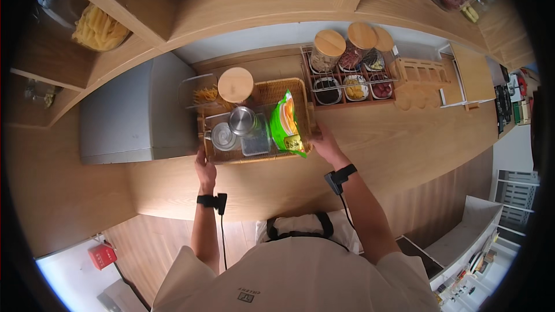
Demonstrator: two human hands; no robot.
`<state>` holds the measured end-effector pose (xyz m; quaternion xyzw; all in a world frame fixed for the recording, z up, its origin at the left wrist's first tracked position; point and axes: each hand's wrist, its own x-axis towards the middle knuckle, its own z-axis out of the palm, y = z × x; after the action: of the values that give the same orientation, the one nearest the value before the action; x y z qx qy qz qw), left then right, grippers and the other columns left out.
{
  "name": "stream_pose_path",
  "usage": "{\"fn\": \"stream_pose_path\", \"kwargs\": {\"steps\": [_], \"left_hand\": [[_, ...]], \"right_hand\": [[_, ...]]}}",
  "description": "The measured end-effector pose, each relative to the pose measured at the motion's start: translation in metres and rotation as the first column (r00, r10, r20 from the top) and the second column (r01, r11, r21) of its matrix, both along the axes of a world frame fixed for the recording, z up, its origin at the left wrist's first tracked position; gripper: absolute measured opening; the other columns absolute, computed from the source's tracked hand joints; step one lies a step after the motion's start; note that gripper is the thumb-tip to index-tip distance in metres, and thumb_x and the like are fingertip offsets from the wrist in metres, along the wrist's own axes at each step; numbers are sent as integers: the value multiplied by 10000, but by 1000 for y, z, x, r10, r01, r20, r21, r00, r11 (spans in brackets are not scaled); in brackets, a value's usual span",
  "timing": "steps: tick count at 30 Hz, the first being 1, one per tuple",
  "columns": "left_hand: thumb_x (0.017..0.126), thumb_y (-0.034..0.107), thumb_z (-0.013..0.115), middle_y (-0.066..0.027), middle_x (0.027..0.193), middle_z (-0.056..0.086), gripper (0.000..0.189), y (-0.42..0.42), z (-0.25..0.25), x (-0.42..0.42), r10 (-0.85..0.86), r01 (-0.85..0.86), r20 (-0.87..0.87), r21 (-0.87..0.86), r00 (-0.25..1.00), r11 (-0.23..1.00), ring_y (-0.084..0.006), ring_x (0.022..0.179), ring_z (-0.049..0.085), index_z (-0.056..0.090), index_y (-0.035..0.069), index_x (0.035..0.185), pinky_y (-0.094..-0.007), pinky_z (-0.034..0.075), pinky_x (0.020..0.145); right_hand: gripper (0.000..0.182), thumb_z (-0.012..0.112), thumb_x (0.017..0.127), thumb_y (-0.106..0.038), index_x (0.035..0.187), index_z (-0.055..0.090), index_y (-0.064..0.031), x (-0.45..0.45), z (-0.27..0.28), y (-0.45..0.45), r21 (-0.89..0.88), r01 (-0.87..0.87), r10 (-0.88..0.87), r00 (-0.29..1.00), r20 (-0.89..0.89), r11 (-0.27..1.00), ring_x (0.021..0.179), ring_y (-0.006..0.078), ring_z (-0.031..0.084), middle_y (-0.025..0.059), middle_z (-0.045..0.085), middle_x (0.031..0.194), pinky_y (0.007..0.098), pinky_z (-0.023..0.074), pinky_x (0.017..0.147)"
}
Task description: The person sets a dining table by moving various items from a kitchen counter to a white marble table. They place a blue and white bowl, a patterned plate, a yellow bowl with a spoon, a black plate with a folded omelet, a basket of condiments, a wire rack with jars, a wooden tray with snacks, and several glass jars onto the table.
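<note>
A wicker basket stands on the wooden counter between my two hands. My left hand holds its left end near the front corner, and my right hand grips its right end; some fingers are hidden by the rim. Inside lean a bright green snack bag, a clear plastic box, a glass jug and a jar with a metal lid. Towards the back left are a wooden-lidded jar and a clear container of yellow dry pasta.
Close on the left is a grey metal cabinet. A wooden rack with several bowls and lidded jars adjoins the basket's right side. Farther right are a wooden tray and a small shelf. Overhead shelves hold food jars.
</note>
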<state>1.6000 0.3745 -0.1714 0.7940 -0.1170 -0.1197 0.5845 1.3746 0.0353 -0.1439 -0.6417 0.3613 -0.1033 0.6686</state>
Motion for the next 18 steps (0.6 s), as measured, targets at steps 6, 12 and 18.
{"fn": "stream_pose_path", "kwargs": {"steps": [6, 12, 18], "left_hand": [[819, -124, 524, -112, 1207, 631, 493, 23, 28, -72, -9, 17, -126, 61, 992, 998, -188, 1150, 576, 532, -35, 1304, -316, 454, 978], [967, 363, 407, -84, 988, 665, 393, 71, 19, -62, -77, 30, -517, -98, 853, 995, -188, 948, 631, 626, 42, 1030, -320, 500, 834], [958, 461, 478, 29, 655, 478, 391, 42, -26, 16, -12, 101, -289, 295, 957, 950, -93, 558, 423, 573, 102, 833, -258, 343, 493]], "right_hand": [[573, 705, 766, -78, 1286, 490, 28, -53, -6, 15, -168, -75, 60, 994, -94, 983, 989, 219, 645, 157, 652, 1081, 347, 513, 818], [533, 712, 765, -151, 1223, 518, 41, -78, 45, 23, -318, -262, 196, 954, -225, 911, 909, 300, 660, 190, 669, 1013, 383, 519, 802], [387, 693, 764, -193, 1056, 583, 35, -69, 11, 36, -333, 1, -91, 962, -256, 943, 931, 441, 634, 282, 652, 948, 472, 517, 778]]}}
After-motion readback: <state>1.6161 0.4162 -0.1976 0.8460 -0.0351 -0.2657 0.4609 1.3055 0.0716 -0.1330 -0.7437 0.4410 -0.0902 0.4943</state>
